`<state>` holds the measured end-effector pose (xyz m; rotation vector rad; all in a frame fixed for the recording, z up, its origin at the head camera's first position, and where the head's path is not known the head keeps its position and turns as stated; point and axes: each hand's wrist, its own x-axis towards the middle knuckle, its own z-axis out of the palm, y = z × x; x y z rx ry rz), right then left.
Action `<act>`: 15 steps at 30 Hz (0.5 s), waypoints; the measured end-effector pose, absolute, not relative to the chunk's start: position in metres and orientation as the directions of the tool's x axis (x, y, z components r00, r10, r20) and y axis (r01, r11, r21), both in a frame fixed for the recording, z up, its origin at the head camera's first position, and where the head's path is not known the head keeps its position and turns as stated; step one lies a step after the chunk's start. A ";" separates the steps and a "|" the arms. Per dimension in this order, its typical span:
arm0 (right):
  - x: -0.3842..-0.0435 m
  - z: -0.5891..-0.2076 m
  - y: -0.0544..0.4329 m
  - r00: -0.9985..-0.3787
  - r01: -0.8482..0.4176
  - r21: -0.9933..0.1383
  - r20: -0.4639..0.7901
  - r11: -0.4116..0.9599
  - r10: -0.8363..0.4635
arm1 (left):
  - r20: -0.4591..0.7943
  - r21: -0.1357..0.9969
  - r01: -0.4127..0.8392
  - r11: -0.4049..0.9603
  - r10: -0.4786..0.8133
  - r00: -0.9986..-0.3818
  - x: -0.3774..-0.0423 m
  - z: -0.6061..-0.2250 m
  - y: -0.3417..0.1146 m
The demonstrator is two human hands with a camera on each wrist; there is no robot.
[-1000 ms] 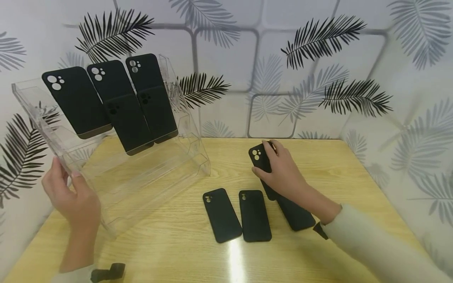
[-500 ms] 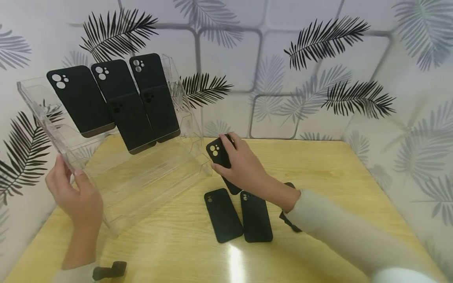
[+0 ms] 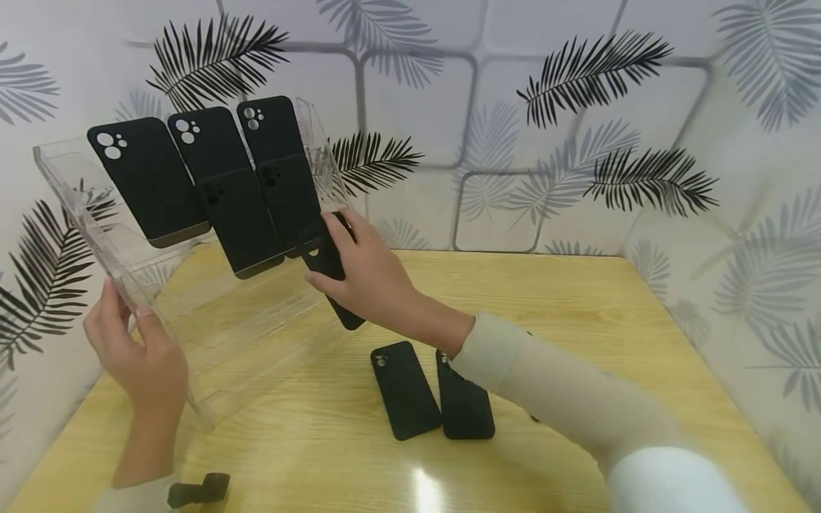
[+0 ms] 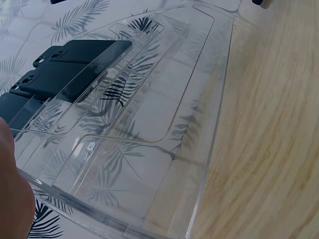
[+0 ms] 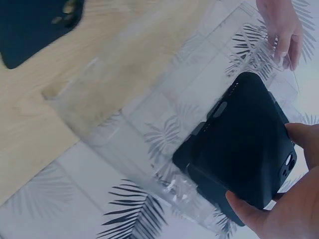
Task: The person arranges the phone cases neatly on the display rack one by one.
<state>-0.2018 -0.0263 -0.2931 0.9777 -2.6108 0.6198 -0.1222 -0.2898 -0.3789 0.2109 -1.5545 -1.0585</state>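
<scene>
One clear acrylic tiered display stand (image 3: 86,221), tilted above and along the left side of the wood-grain table (image 3: 577,299); its left side panel is gripped by the left hand (image 3: 137,349), thumb in front. Five black phone cases set on it: a back row of three, left (image 3: 146,182), middle (image 3: 208,146) and right (image 3: 272,132); ahead of these, one lower middle case (image 3: 237,221) and one lower right case (image 3: 291,196), each overlapping the case behind. One further black case (image 5: 244,142), pinched by its edges between thumb and fingers of the right hand (image 3: 372,274), camera cutout uppermost, in front of the stand's right part; contact with stand or neighbouring cases cannot be told. Two loose cases, left (image 3: 405,392) and right (image 3: 465,399), flat on the table, close side by side, the second partly covered by the sleeve. Step in hand, as judged: loading a sixth case. Next move, as judged: aligning its lower end with a tier's lip and lowering it in, the left hand keeping the stand steady; exact slot uncertain.
</scene>
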 end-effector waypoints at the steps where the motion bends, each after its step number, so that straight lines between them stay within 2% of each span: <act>1: -0.202 -0.291 -0.031 -0.727 -0.679 -0.297 0.404 0.672 -0.555 | 0.699 0.708 0.414 0.572 -0.650 -0.298 -0.123 -0.379 -0.290; 11: -0.201 -0.278 -0.079 -0.698 -0.701 -0.241 0.423 0.671 -0.577 | 0.702 0.704 0.412 0.578 -0.653 -0.285 -0.129 -0.385 -0.295; 15: -0.201 -0.274 -0.097 -0.709 -0.694 -0.261 0.409 0.671 -0.574 | 0.706 0.701 0.403 0.588 -0.654 -0.272 -0.129 -0.388 -0.298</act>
